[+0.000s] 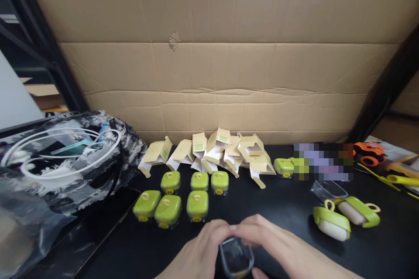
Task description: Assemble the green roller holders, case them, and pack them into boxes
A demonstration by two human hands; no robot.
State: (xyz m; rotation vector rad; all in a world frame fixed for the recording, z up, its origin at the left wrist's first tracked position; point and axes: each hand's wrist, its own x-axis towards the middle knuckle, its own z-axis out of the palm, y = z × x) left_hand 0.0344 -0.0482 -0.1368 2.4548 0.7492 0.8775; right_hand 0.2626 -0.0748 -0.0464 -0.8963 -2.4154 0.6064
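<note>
Low in the view, my left hand [207, 244] and my right hand [271, 239] close around a small clear plastic container [236, 259], its open top facing me. Their fingertips meet at its far side, and my right thumb is at the near right corner. Further right lie two green lids with yellow loops and pale rounded blocks attached: one green lid [330, 216] nearer, another green lid [366, 216] behind it. A second clear container [329, 191] lies beyond them. Ahead and left, several closed boxes with green lids [198, 205] stand in loose rows.
Several opened small cartons [218, 148] lie along the cardboard wall [229, 69]. A fuzzy black-and-white bag [98, 174] with white cable stands left, beside a dark flat panel [108, 222]. At far right are an orange toy vehicle [368, 152] and yellow-handled tools [402, 179].
</note>
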